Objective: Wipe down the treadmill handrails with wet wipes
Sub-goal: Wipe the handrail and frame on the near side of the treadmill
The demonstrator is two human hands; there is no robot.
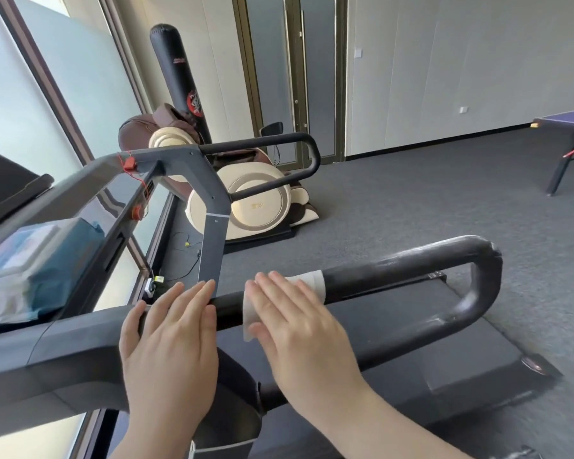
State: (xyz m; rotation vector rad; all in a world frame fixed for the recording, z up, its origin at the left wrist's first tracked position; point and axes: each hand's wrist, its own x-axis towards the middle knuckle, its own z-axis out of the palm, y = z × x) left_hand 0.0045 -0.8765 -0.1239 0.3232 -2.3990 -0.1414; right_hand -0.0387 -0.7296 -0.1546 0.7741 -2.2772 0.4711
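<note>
The near black handrail point(395, 270) of the treadmill runs from lower left to a curved end at the right. A white wet wipe point(314, 279) is draped over it. My right hand point(299, 323) lies flat on the wipe with straight fingers, pressing it onto the rail. To its left, my left hand point(173, 329) rests on the same rail, fingers straight and thumb hooked round the near side. The far handrail point(272, 140) loops behind the console.
A blue pack of wet wipes point(37, 270) sits on the treadmill console at the left. A grey upright point(212, 233) stands behind the near rail. Beyond are a beige massage chair point(256, 200), a black punching bag point(179, 84) and a table-tennis table point(567, 124).
</note>
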